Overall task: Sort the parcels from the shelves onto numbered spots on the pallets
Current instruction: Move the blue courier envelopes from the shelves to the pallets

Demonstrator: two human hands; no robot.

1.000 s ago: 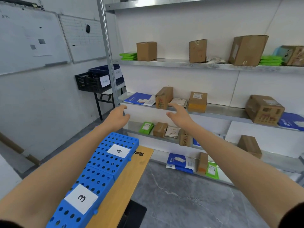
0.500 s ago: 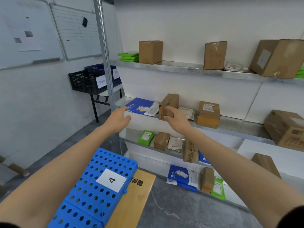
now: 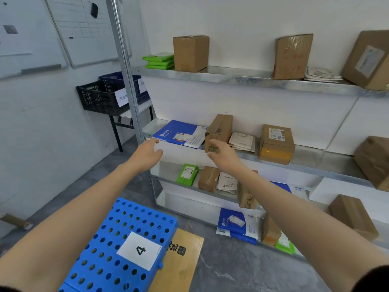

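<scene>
A narrow brown box [image 3: 220, 128] stands on the middle shelf [image 3: 315, 159] next to a flat blue envelope [image 3: 179, 131]. My right hand [image 3: 224, 155] is at the box's front end, with fingers and thumb curled round its lower front corner. My left hand [image 3: 147, 152] is spread with straight fingers just below the envelope's front left corner and holds nothing. Below my arms lies a blue perforated pallet [image 3: 109, 228] with a white label [image 3: 139, 250] marked 4.
More brown boxes, green packets and white pouches sit on the upper, middle and lower shelves. The metal shelf post [image 3: 126, 70] rises just left of my left hand. Behind it a black crate [image 3: 99, 100] rests on a small table. The pallet lies on a wooden board [image 3: 183, 262].
I have stepped closer to the shelves. My right hand has reached the narrow brown box and closed on its front end. My left hand has risen to the blue envelope's corner.
</scene>
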